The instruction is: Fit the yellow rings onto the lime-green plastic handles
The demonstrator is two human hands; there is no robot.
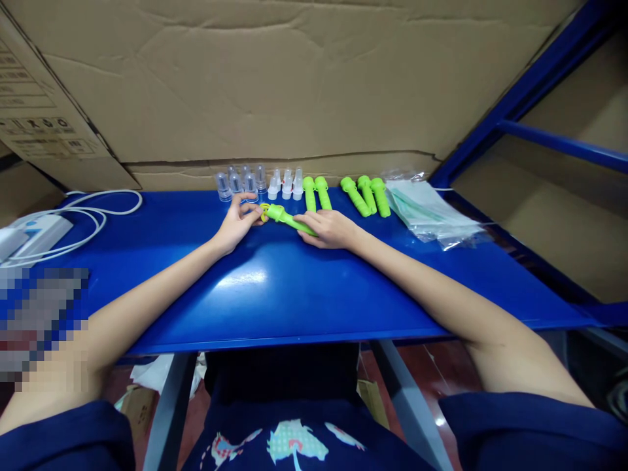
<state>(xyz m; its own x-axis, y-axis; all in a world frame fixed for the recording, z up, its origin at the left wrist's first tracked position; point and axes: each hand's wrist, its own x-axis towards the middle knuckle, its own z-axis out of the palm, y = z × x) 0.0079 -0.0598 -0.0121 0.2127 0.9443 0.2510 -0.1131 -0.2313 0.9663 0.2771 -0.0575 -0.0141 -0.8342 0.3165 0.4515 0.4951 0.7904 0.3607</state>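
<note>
My right hand (331, 229) is closed around the narrow end of a lime-green, torch-shaped tube (283, 216), held just above the blue table. At its wide end is a yellow ring (265, 212), pinched between the thumb and fingers of my left hand (238, 226). Whether the ring is seated on the tube or only touching it, I cannot tell. Two more green torch-shaped tubes (322, 193) lie just beyond my right hand. Behind my left hand, several clear plastic cups (224, 186) stand in rows, and white-based clear pieces (297, 185) stand beside them.
Further right lie three green tubes (366, 196) and a clear plastic bag (424, 209) with pale green contents. A white cable (101, 219) loops around a white device (46, 237) at the left. Cardboard (294, 85) walls the back; a blue frame (534, 78) rises at right.
</note>
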